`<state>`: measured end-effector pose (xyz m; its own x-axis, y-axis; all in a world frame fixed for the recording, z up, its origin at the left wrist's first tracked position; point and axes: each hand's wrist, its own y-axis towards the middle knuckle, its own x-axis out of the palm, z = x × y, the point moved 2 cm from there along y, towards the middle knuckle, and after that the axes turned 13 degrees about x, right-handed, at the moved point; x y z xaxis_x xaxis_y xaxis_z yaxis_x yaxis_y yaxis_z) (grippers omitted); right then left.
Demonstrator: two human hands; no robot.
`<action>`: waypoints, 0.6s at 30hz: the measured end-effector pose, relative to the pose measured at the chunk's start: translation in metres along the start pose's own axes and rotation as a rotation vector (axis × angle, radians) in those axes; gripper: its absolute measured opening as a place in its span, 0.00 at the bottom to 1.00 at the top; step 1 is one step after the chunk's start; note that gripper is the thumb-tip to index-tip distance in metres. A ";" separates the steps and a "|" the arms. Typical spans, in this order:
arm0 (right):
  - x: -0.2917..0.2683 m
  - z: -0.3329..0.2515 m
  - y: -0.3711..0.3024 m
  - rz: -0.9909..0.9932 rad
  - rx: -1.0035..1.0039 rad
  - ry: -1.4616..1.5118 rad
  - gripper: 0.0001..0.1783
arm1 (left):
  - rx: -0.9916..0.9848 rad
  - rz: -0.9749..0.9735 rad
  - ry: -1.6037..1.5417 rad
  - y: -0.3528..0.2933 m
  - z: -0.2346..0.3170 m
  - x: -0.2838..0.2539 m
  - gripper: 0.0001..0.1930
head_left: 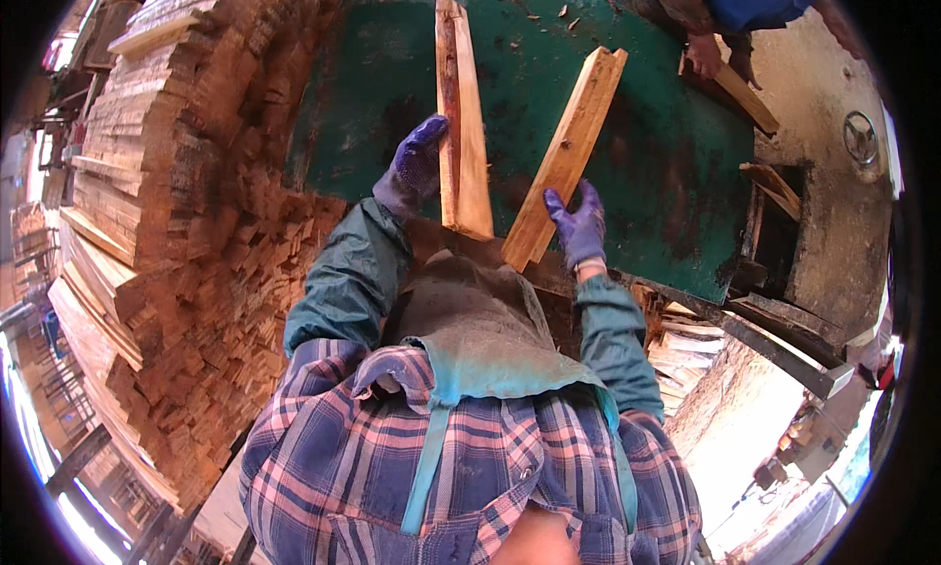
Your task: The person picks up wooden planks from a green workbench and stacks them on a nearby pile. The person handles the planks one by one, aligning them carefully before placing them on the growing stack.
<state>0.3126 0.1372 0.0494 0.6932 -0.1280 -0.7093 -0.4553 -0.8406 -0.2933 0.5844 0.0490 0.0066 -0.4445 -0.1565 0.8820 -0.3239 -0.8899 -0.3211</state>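
My left hand (417,163), in a purple glove, grips the left edge of a wooden strip (472,144) with a dark, bark-coloured side. This strip stands almost straight away from me over the green table. My right hand (578,224), gloved the same way, holds a second wooden strip (567,153) near its close end, with the thumb against its side. That piece leans to the right at its far end and has a step or groove along its length. The two strips are apart, closest at their near ends. Fingers behind the wood are partly hidden.
Below both strips lies a green metal table (667,193) with dark stains. Tall stacks of cut wood (186,300) crowd the left. At the far right a co-worker's hand (703,55) holds a board (747,99), near a handwheel (861,139) and a dark opening (781,227).
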 end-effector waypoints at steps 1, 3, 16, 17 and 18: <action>-0.006 -0.004 0.002 -0.061 -0.002 0.164 0.40 | 0.007 -0.070 -0.043 0.002 -0.006 0.027 0.22; -0.016 -0.008 0.001 -0.183 -0.008 0.489 0.34 | 0.020 -0.142 -0.072 -0.001 -0.029 0.060 0.23; -0.089 0.105 -0.029 -0.335 0.498 1.062 0.25 | 0.380 -0.199 1.578 0.066 -0.134 0.104 0.48; -0.086 0.126 -0.033 -0.302 0.589 1.097 0.26 | 0.326 -0.239 1.815 0.064 -0.148 0.114 0.53; -0.086 0.146 -0.038 -0.270 0.624 1.042 0.27 | 0.238 -0.218 2.047 0.052 -0.167 0.121 0.53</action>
<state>0.1888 0.2564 0.0280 0.7890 -0.5863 0.1837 -0.2190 -0.5477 -0.8075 0.3737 0.0553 0.0391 -0.5578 0.3834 -0.7361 -0.4726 -0.8758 -0.0980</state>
